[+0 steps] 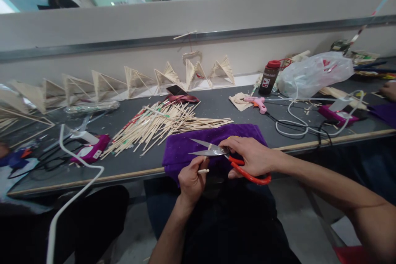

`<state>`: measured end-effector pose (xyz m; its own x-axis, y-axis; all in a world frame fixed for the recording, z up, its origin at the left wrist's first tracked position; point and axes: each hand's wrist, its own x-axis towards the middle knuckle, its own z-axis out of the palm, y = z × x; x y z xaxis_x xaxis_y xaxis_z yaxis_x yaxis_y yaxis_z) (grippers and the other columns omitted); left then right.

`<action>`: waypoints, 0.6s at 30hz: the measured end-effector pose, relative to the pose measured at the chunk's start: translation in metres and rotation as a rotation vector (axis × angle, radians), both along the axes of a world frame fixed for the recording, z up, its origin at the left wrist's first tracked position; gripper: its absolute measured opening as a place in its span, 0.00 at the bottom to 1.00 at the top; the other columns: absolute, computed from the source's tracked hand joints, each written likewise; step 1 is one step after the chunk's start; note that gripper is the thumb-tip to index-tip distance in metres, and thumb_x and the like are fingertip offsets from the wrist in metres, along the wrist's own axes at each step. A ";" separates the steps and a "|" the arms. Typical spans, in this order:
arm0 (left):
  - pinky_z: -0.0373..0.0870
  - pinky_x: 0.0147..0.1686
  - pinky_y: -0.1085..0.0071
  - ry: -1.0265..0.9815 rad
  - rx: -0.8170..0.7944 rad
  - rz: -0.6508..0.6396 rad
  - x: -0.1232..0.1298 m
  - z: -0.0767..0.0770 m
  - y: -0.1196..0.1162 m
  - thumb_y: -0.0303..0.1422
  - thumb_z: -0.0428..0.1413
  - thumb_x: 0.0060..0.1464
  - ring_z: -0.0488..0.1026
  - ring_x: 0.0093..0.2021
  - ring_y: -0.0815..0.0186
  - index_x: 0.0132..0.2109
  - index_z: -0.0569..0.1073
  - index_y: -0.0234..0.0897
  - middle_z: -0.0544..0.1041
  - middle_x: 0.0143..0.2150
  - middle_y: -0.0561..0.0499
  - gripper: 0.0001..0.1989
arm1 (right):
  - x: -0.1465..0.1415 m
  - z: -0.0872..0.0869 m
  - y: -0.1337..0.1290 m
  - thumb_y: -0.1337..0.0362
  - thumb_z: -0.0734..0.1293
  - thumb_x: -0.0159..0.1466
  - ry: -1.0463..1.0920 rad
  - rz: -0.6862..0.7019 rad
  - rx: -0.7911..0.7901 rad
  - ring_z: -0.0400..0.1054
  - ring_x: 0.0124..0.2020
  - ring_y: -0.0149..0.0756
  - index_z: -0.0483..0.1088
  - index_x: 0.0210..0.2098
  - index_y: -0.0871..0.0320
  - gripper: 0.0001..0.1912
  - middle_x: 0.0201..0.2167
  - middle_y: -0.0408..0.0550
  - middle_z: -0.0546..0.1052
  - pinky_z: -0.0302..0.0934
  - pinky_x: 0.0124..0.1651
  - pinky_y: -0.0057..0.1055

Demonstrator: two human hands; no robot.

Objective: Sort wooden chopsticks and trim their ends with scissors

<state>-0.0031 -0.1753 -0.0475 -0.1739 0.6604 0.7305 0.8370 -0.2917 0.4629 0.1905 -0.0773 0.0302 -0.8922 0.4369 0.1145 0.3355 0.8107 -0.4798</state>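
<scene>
My right hand [250, 156] is closed around the red handles of a pair of scissors [213, 151], whose blades stand apart and point left. Between the blades is the upper end of a thin wooden stick [203, 171]. My left hand [192, 178] pinches sticks just below the blades; how many it holds I cannot tell. Both hands are over a folded purple cloth [185, 144] at the table's front edge. Behind the cloth lies a loose pile of wooden sticks [161, 121], some with red or green marks.
Fan-shaped stick structures [136, 78] line the wall. A pink glue gun [258, 103] rests on a napkin, near a dark bottle with a red lid [269, 77] and a plastic bag [315, 72]. Magenta power strips [93, 148] with cables sit at both sides. Other people's hands show at the edges.
</scene>
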 end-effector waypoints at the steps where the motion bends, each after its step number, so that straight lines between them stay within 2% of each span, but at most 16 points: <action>1: 0.66 0.24 0.80 -0.001 0.006 -0.006 0.000 0.000 0.000 0.29 0.54 0.54 0.74 0.25 0.71 0.37 0.73 0.34 0.78 0.28 0.51 0.05 | 0.000 0.000 0.000 0.44 0.68 0.49 -0.001 -0.005 0.000 0.64 0.45 0.43 0.60 0.53 0.57 0.38 0.47 0.53 0.69 0.59 0.44 0.39; 18: 0.69 0.28 0.79 0.010 0.032 -0.037 0.000 -0.003 0.002 0.28 0.55 0.53 0.75 0.27 0.71 0.39 0.72 0.34 0.78 0.30 0.50 0.05 | 0.002 -0.003 0.001 0.43 0.67 0.49 -0.008 -0.020 -0.002 0.64 0.44 0.42 0.59 0.53 0.57 0.38 0.46 0.53 0.69 0.60 0.42 0.36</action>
